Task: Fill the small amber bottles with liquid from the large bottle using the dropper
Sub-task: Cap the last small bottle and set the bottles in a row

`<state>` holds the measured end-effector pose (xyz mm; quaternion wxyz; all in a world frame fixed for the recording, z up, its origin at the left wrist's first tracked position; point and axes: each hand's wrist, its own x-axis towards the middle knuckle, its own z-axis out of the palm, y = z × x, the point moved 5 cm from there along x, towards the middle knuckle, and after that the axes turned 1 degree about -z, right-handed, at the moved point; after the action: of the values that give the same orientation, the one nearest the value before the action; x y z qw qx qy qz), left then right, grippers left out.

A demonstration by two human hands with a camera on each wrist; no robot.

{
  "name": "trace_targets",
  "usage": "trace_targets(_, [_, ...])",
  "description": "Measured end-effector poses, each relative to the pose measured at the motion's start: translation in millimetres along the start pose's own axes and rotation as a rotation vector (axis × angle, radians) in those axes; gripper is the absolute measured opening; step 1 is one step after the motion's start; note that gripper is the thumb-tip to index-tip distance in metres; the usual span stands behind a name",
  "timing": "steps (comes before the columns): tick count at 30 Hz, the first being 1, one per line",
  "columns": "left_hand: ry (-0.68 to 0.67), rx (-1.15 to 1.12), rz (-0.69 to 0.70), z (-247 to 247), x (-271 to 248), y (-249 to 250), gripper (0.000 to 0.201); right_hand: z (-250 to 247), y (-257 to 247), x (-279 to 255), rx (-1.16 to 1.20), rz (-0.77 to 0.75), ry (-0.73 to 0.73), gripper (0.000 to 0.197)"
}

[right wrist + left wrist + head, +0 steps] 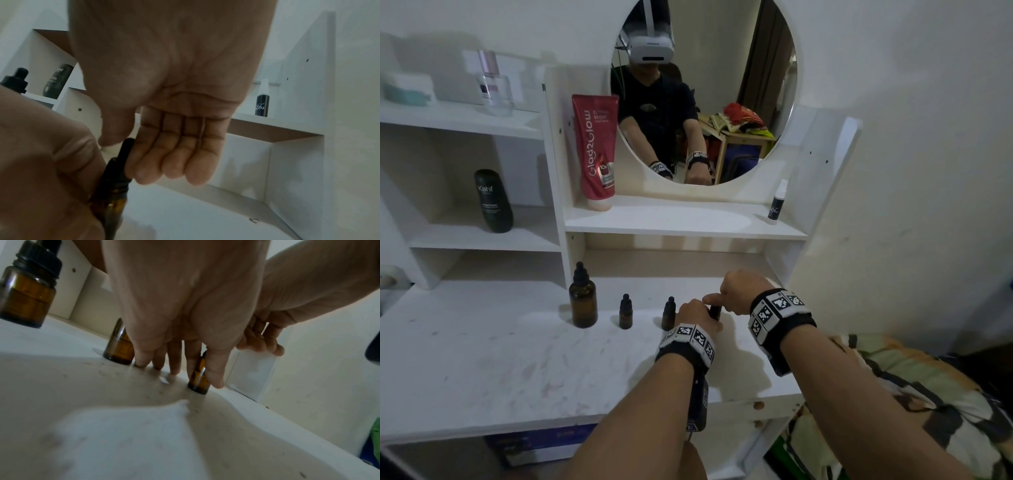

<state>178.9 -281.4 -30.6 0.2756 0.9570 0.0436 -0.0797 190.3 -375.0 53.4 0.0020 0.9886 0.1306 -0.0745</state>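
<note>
Three small amber bottles with black dropper caps stand in a row on the white desk [500, 359]. The large amber bottle [582, 301] stands capped at their left end. My left hand [693, 313] grips the rightmost small bottle [715, 312] by its body, its thumb and fingers pointing down around the bottle [198, 386]. My right hand [738, 291] is just above it and pinches the bottle's black dropper cap [127, 146] between thumb and index finger. The other two small bottles [625, 311] [668, 313] stand untouched and capped.
A shelf unit with a round mirror [705, 89] rises behind the desk. On it stand a red tube [594, 150], a dark bottle [494, 202] and a small spray bottle [777, 202]. Patterned fabric [911, 394] lies off the desk's right edge.
</note>
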Motion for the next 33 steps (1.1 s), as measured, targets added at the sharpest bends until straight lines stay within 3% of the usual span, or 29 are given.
trace_targets(6, [0.026, 0.042, 0.002, -1.1, -5.1, -0.7, 0.018, -4.1, -5.6, -1.3, 0.016, -0.139, -0.003, 0.025])
trace_targets(11, [0.023, 0.066, 0.015, -1.5, -7.7, -0.7, 0.025, -0.8, -3.4, 4.1, -0.05, -0.049, 0.006, 0.046])
trace_targets(17, [0.004, 0.044, 0.004, -5.1, -8.5, 1.8, 0.024, -7.2, -8.6, 3.3, -0.007, -0.152, -0.01, 0.016])
trace_targets(21, [0.006, -0.001, -0.025, -4.4, -7.2, -0.7, 0.026, -1.7, -6.7, 9.4, -0.019, -0.084, 0.001, 0.027])
trace_targets(23, [0.008, -0.027, -0.024, -4.4, -7.1, -1.7, 0.027, -3.8, -8.1, 8.4, -0.011, -0.105, -0.005, 0.02])
trace_targets(27, [-0.007, -0.043, 0.002, -4.4, -9.1, 0.1, 0.023, 4.6, -12.5, 5.1, -0.038, -0.141, -0.068, 0.036])
trace_targets(30, [0.012, -0.062, -0.008, -1.2, -8.5, 0.1, 0.018, 13.3, -14.2, 7.3, -0.063, -0.12, -0.016, 0.027])
trace_targets(33, [0.029, -0.084, -0.019, 0.1, -9.0, 0.1, 0.016, 13.8, -14.5, 7.9, -0.124, -0.101, 0.042, 0.032])
